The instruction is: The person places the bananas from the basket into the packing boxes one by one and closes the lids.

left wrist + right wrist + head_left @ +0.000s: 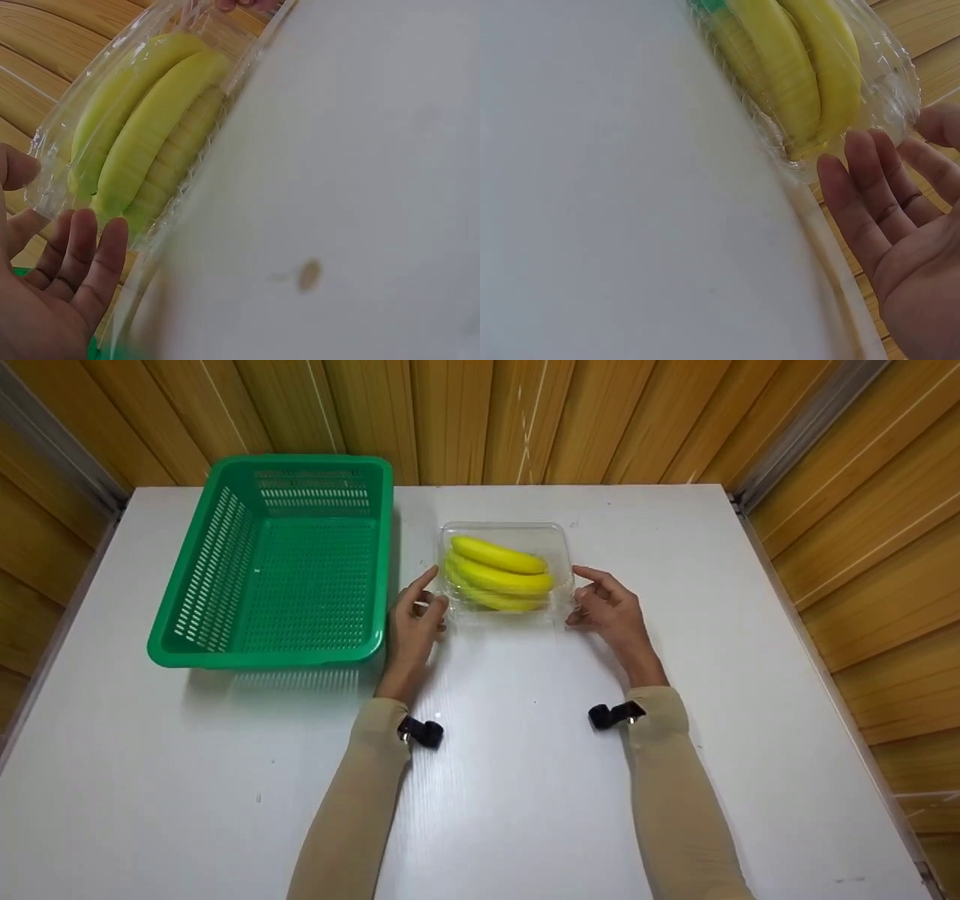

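Observation:
Several yellow bananas (501,577) lie in a clear plastic container (556,536) with crinkled, shiny sides. The container stands lengthwise between the two hands, on the far half of the table. At its left end, the left hand (415,622) has thumb and index fingertips spread along the plastic. The other left fingers (79,247) reach loosely toward its lower edge. Opposite, the right hand (613,611) has its fingertips right at the container's right end. Its relaxed fingers (862,214) lie side by side against the plastic. Some bananas overlap others, partly hiding them.
A green perforated plastic basket (382,547) stands left of the container, close beside the left hand. Both are on a white table (510,780). Wooden plank walls (480,420) rise behind the table and along its sides.

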Tool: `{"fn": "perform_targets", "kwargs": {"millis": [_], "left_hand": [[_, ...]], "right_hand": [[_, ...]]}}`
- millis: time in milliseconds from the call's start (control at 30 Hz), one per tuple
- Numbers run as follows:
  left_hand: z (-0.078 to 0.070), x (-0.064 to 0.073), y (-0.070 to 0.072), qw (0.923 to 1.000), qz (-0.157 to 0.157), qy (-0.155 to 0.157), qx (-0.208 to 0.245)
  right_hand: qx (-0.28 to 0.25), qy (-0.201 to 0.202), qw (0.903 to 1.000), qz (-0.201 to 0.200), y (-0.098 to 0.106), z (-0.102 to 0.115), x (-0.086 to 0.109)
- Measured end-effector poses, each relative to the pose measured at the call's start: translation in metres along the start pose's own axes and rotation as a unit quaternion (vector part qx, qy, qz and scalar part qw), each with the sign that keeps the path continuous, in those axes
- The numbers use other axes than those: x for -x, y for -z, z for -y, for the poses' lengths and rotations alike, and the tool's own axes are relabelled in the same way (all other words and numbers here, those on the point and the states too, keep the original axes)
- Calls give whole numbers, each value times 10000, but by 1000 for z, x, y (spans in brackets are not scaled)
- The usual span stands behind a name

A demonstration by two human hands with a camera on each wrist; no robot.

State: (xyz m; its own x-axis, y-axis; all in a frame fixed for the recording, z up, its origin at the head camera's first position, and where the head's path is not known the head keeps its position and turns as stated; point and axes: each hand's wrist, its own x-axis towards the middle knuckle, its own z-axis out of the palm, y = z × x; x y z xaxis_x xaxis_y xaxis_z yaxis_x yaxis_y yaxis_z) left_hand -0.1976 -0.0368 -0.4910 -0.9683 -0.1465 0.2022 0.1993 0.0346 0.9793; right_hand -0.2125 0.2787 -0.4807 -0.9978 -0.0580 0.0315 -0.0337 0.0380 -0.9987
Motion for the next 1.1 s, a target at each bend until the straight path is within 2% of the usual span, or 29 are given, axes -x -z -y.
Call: {"fn": "perform_targets", "kwargs": {"millis": [100, 267, 467, 767, 1100], "left_hand": [[0, -1, 0, 9999, 24, 94, 129], [0, -1, 0, 9993, 142, 34, 335], [0, 0, -1, 9995, 165, 122, 237], [-7, 1, -5, 9987, -47, 213, 455], [-6, 3, -7, 9969, -45, 308, 717]], "right_hand": [[-158, -142, 9996, 172, 0, 3, 1], [-199, -212, 9992, 280, -1, 5, 1], [-385, -244, 9986, 252, -3, 2, 1], [-229, -255, 9993, 126, -5, 3, 0], [-242, -387, 9989, 93, -7, 5, -2]]}}
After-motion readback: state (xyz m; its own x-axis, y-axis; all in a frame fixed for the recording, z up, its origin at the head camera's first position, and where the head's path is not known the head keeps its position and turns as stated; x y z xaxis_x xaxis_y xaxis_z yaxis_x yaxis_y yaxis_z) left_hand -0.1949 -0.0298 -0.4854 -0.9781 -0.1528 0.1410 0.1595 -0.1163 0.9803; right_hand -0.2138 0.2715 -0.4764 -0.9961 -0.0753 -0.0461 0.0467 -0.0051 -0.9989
